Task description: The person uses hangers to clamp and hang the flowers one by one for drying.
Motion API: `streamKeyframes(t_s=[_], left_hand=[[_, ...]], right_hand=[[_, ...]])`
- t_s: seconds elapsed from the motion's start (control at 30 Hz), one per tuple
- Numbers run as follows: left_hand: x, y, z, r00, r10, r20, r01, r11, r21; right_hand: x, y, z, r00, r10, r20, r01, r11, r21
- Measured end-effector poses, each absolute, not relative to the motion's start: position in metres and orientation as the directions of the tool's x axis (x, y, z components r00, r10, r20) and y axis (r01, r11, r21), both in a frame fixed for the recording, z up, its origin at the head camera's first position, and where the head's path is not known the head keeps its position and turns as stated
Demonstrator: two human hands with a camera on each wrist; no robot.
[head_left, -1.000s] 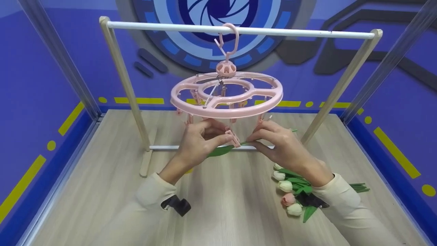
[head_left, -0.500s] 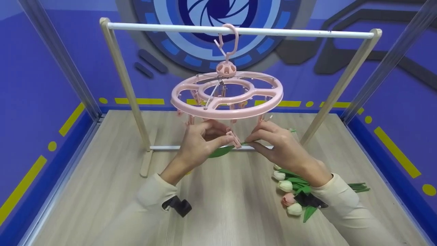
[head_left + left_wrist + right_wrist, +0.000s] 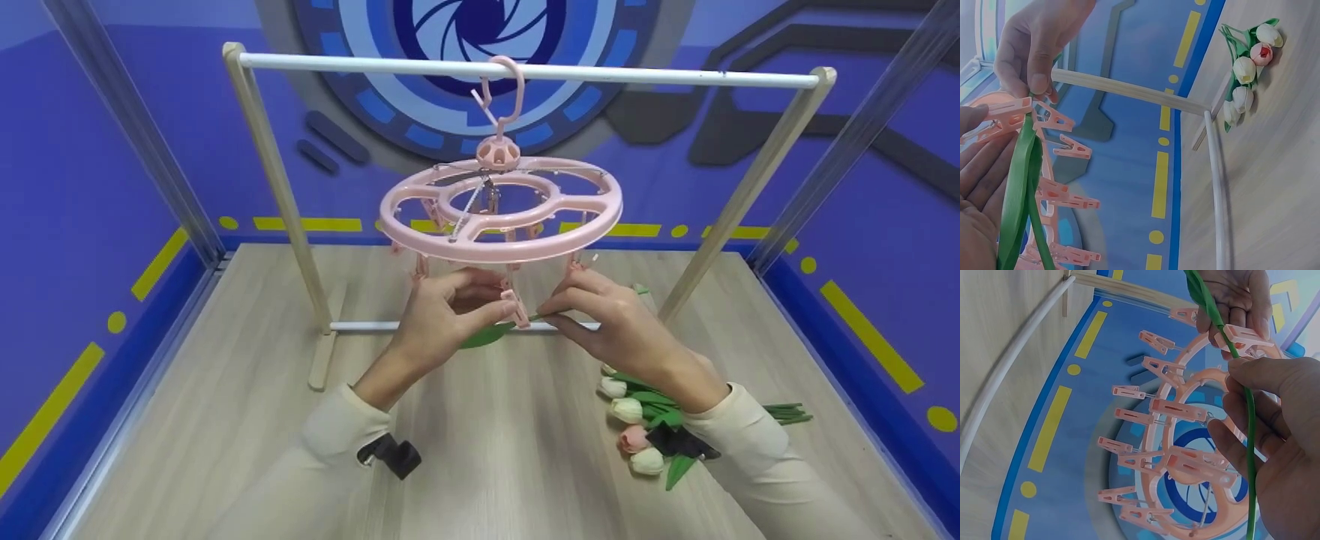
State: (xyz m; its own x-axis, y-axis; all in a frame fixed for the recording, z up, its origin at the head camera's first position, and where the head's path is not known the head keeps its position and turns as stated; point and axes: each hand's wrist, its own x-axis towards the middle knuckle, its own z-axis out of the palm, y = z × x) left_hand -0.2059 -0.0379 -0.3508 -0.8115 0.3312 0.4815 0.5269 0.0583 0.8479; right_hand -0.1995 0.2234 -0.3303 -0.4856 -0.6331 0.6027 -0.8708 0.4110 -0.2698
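Observation:
My left hand [image 3: 431, 319] pinches a pink clothespin [image 3: 516, 307] that hangs from the round pink clip hanger [image 3: 420, 244]. At the clothespin's tip lies a green flower stem [image 3: 1250, 439] with a long leaf [image 3: 1015, 191]. Whether the clothespin's jaws bite on the stem I cannot tell. My right hand [image 3: 619, 319] pinches that stem just right of the clothespin, under the hanger's front rim. In the right wrist view, the stem runs down past the right palm. The flower head of this stem is out of sight.
The hanger hooks over a white rail [image 3: 360, 64] on a wooden-legged stand [image 3: 274, 172]. More pink clothespins [image 3: 1179, 409] dangle from it. White and pink tulips [image 3: 628, 409] lie on the table [image 3: 480, 465] beneath my right forearm. Blue walls [image 3: 97, 172] enclose the table.
Both hands keep nearly the same place and grip. The clothespin has turned slightly more upright. A small yellow patch below my left wrist has gone from sight.

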Motion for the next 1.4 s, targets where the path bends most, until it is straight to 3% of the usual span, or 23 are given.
streamKeyframes(t_s=[0.3, 1.03, 1.4], left_hand=[[-0.202, -0.042, -0.356, -0.808, 0.328, 0.490, 0.540, 0.077, 0.838], [-0.192, -0.088, -0.371, -0.739, 0.057, 0.671, 0.666, 0.209, 0.716], [-0.203, -0.091, -0.376, -0.836, 0.003, 0.549, 0.542, 0.164, 0.824]], right_hand=[[-0.199, 0.230, -0.328, -0.486, -0.630, 0.605, -0.870, 0.412, -0.270], [-0.204, 0.257, -0.328, -0.495, -0.606, 0.623, -0.858, 0.453, -0.240], [-0.211, 0.272, -0.327, -0.479, -0.613, 0.628, -0.870, 0.430, -0.243]])
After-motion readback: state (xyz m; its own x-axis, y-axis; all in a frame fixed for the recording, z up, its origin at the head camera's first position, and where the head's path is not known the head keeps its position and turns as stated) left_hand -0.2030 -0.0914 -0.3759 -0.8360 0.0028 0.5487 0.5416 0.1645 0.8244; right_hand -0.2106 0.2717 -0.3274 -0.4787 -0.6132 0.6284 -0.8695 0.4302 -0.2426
